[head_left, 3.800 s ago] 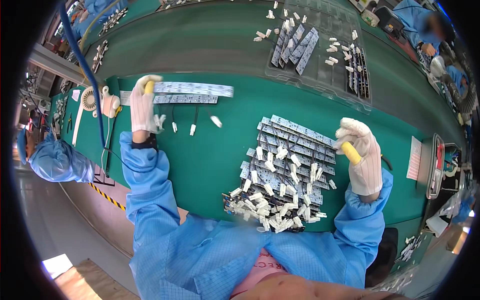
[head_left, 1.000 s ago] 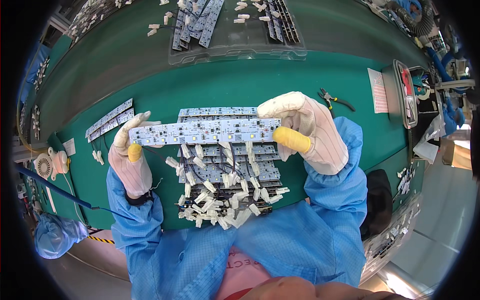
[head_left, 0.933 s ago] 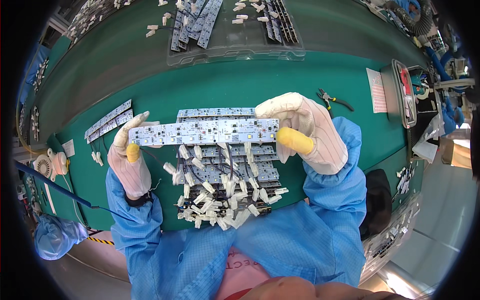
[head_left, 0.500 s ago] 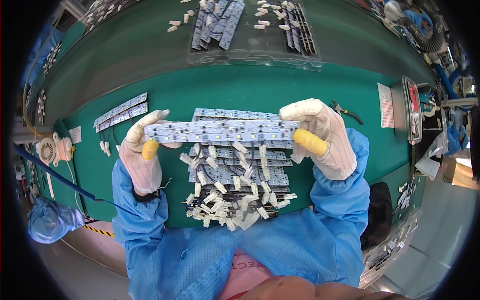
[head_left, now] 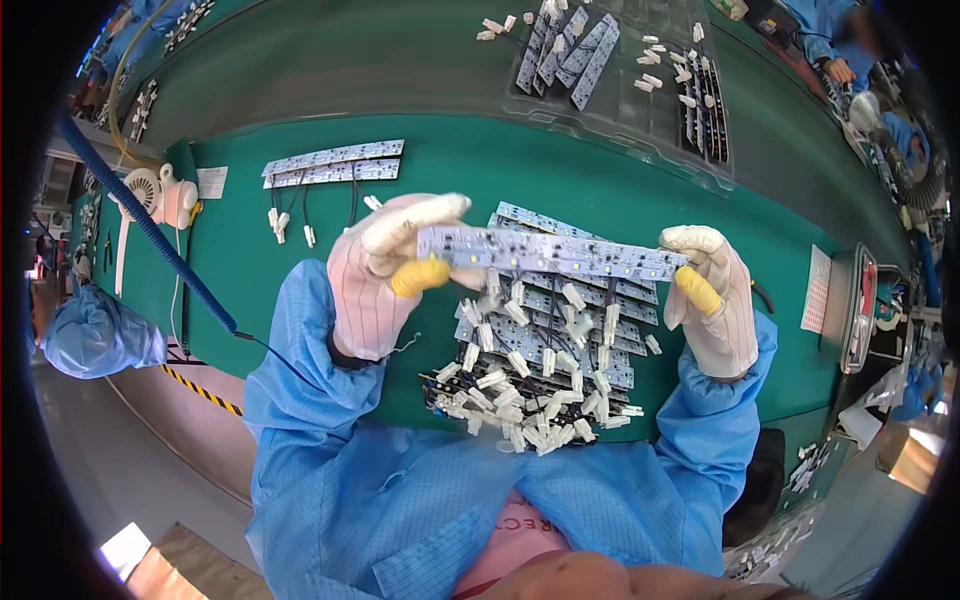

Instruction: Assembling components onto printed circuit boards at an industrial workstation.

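A long white LED circuit board is held level by its two ends, slightly blurred. My gloved left hand, its thumb in a yellow cover, pinches the left end. The right end is between the fingers and yellow-covered thumb of my gloved right hand. Just below and behind the board lies a pile of similar LED boards on the green mat, partly hidden by it. Many white plug connectors on dark wires lie heaped over the near side of this pile.
Two LED boards with wires lie at the far left. A clear plastic tray of boards stands at the back right. A small fan and a blue coiled cord are left; a paper sheet lies right.
My view has turned, so the tray and pile appear farther right. The held board now tilts slightly down to the right, and my left hand shows more from its side. Both hands keep their hold.
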The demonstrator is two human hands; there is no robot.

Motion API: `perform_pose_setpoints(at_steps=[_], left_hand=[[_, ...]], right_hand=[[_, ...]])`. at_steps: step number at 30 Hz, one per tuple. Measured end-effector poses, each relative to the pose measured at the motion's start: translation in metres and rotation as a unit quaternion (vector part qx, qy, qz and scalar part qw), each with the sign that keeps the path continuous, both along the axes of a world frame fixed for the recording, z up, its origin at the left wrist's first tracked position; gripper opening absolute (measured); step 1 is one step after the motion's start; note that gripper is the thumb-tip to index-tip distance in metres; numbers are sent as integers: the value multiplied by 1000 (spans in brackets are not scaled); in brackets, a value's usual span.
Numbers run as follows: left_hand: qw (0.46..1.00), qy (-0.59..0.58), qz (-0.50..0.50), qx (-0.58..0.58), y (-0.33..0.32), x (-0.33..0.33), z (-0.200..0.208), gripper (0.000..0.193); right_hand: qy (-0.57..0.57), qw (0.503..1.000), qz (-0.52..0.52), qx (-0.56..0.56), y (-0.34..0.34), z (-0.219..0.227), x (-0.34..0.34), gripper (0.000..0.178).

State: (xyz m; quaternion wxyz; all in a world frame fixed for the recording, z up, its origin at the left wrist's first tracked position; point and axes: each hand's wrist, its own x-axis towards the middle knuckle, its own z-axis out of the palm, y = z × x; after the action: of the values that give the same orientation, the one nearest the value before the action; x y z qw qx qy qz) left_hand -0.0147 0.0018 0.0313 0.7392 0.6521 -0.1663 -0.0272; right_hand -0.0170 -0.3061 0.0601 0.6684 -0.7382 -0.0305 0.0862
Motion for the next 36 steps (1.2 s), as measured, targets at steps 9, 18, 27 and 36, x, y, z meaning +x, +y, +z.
perform_pose_setpoints(at_steps=[9,18,27,36], left_hand=[[991,8,111,69,-7,15,-3,36],[999,30,35,-14,-5,2,-1,56],[985,56,131,101,-11,18,-4,35],[983,-3,135,127,-2,19,-9,36]], right_hand=[[-38,997,58,38,0,5,-7,38],[4,999,0,-39,-5,2,-1,31],[15,996,82,44,-5,8,-11,46],[28,993,66,90,-3,6,-5,40]])
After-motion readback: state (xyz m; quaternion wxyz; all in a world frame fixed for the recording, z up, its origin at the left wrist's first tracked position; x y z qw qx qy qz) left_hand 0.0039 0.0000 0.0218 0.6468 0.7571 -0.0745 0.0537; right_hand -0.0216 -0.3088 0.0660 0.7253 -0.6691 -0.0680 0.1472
